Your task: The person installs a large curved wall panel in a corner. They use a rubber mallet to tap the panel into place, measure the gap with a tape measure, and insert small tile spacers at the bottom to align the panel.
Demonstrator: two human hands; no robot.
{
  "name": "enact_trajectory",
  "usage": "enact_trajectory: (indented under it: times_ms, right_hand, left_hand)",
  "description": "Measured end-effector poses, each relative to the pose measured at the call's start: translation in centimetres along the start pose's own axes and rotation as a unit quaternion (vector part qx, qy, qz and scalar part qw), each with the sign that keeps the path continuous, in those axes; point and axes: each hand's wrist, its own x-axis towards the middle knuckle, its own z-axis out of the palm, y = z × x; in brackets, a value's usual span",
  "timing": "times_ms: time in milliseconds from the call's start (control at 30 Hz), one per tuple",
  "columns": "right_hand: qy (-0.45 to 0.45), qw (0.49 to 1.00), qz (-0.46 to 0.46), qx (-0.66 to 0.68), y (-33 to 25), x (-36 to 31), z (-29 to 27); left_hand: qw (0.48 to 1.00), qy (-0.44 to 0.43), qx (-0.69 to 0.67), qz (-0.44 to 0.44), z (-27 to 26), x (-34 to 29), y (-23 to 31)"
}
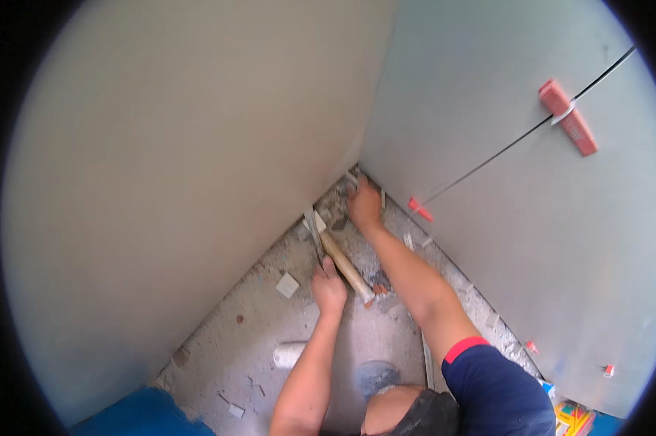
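Low in the corner where two large wall panels meet, my right hand [365,206] reaches to the floor with its fingers bent. A small pale strip [352,176] shows at its fingertips; what the fingers grip is hidden. My left hand [329,289] is closed round a thin, flat grey metal bar [316,231]. The bar's far end points at the foot of the left panel, beside a white tile piece [318,221]. Just right of the bar, a wooden handle [347,267] lies slantwise on the floor; I cannot make out its tool.
Grey panels rise at left [197,145] and right [502,218]. Red wedges [569,120] sit along the right panel's joint. Rubble, a square tile chip [287,285], a white cylinder [289,354] and a round grey floor patch [377,376] are on the concrete. Blue sheeting [146,414] lies lower left.
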Motion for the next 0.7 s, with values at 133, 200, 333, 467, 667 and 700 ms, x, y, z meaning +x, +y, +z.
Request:
enact_trajectory:
  times_ms: [133,200,333,467,667,700]
  right_hand:
    - [-0.008,1.0,0.028,0.008,-0.7,-0.1,-0.3]
    - [-0.01,0.999,0.03,0.02,-1.8,-0.7,-0.5]
    - [-0.017,0.998,0.032,0.046,-2.6,-1.2,-0.6]
    - [0.065,0.997,0.021,0.028,-1.2,-2.5,-1.9]
    - [0.013,0.996,-0.029,0.086,-2.0,-9.8,-5.2]
    - [-0.004,0.995,-0.026,0.095,-1.8,-11.0,-5.9]
  left_hand:
    - [1.0,-0.021,-0.022,0.008,-0.1,0.4,-1.0]
    - [0.999,-0.01,-0.041,-0.008,-0.6,0.4,-1.0]
    - [0.999,0.023,-0.028,-0.009,0.4,1.4,-4.2]
    - [0.999,-0.049,0.006,-0.013,-1.8,0.1,0.0]
    - [0.997,-0.027,0.011,0.072,-4.7,-0.4,-1.5]
    - [0.997,-0.048,-0.004,0.059,-4.9,-0.3,-2.0]
